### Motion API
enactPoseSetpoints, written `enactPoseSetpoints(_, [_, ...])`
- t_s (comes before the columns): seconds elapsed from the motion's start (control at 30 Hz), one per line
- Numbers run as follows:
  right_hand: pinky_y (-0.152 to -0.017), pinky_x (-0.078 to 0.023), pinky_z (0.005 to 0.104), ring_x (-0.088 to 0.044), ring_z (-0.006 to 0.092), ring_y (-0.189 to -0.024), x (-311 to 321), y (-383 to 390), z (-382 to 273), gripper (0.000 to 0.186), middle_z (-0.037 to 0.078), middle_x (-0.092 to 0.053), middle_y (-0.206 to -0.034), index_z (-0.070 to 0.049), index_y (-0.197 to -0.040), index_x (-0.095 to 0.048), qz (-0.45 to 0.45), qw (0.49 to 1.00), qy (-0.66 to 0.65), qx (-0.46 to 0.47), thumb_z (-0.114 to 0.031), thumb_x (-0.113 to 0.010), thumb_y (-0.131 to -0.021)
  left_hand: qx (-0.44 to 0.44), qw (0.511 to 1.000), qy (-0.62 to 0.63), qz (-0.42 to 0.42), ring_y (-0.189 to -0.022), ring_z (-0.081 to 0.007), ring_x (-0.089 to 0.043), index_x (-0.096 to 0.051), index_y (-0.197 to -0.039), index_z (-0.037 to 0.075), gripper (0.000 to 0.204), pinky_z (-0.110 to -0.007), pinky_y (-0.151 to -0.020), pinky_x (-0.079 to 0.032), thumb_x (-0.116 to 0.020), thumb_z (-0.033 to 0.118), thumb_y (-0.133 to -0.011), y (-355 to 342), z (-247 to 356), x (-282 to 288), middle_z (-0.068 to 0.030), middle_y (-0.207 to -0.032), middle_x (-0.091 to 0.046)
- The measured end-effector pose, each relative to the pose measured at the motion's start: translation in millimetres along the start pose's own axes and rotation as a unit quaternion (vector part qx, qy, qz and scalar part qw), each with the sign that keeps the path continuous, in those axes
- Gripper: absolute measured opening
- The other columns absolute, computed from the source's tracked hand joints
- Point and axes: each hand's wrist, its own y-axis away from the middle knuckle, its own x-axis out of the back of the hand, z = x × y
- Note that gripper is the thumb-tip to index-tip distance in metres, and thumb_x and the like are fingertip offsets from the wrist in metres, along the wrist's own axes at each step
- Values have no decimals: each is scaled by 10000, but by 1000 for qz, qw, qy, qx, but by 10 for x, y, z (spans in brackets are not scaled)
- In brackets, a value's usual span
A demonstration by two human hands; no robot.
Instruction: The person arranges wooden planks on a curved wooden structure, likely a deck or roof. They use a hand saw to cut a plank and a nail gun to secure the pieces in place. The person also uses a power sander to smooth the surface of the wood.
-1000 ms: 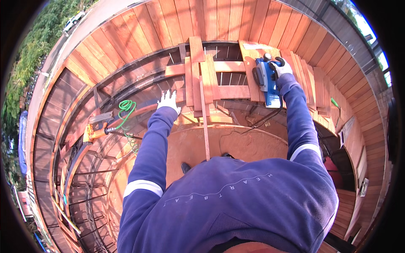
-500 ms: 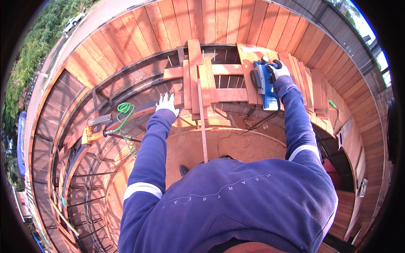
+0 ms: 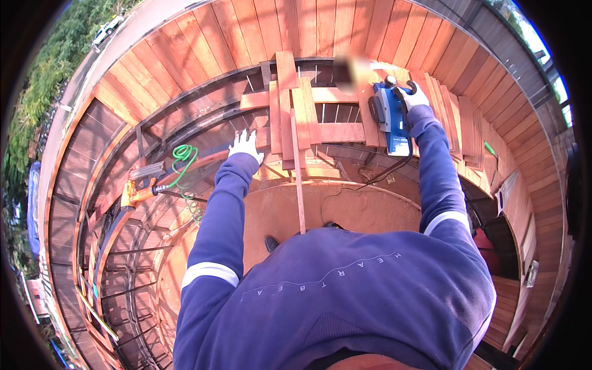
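My right hand (image 3: 415, 97), in a white glove, is wrapped round the handle of a blue electric planer (image 3: 388, 114). The planer sits by a wooden board (image 3: 370, 126) at the right of the frame opening; its underside is hidden. My left hand (image 3: 245, 145), also in a white glove, is open with fingers spread. It lies at a curved wooden rail (image 3: 213, 156), just left of several loose reddish boards (image 3: 275, 123). These boards lie lengthwise over two crosswise planks (image 3: 342, 131). A long thin strip of wood (image 3: 300, 197) reaches from them toward my body.
An orange nail gun (image 3: 130, 193) with a coiled green hose (image 3: 183, 154) rests on the curved frame at left. Stacked boards (image 3: 457, 123) lie beyond my right hand. A dark cord (image 3: 394, 169) trails from the planer. Metal framing and a plank wall curve round me.
The whole view has shifted slightly. The planer stays in my right hand at nearly the same spot, and my left hand stays spread at the rail.
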Motion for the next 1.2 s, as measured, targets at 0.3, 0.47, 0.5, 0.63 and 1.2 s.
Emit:
enactPoseSetpoints(0.3, [-726,-501,237,-602,90,-813,-725,2452,-197,579,58,-662,-968,-27,-1381,-482,-170,928,-328,38,-202,-752,-900,-36,993,-106,-43,-1402,-363,-350,-322,-1517,91,910,-566,-1147,-293,-709,509,-806,4,152,434,-192,-1496,-388])
enactPoseSetpoints(0.47, [-867,-548,414,-653,278,-1002,-1374,3549,-59,704,191,-588,-1227,-153,-1536,-271,-453,770,-391,-221,-354,-637,-969,-112,992,-54,-3,-1286,-350,-503,-498,-1367,59,552,-531,-1117,-335,-569,270,-862,-433,127,142,-176,-1354,-547])
enactPoseSetpoints(0.5, [-871,-554,422,-657,294,-993,-1367,3656,-188,684,199,-578,-1235,-148,-1532,-273,-471,743,-417,-227,-343,-622,-977,-116,992,-45,-2,-1264,-343,-518,-509,-1354,65,542,-529,-1105,-344,-573,269,-856,-424,124,185,-172,-1332,-561])
enactPoseSetpoints(0.63, [-657,-564,396,-670,271,-719,-1291,3783,-577,628,183,-648,-973,-71,-1485,-315,-422,779,-372,-277,-316,-604,-984,-147,988,-9,38,-1217,-324,-548,-523,-1341,79,546,-519,-1079,-363,-591,284,-840,-399,39,116,-165,-1298,-582])
enactPoseSetpoints(1.2, [-407,-522,326,-672,307,-520,-686,2969,-2321,821,263,-695,-843,-95,-1460,-355,-286,854,-417,-120,-733,-318,-944,-174,983,44,39,-1248,-327,-518,-505,-1378,80,575,-544,-1114,-327,-570,302,-851,-444,-47,54,-156,-1309,-569])
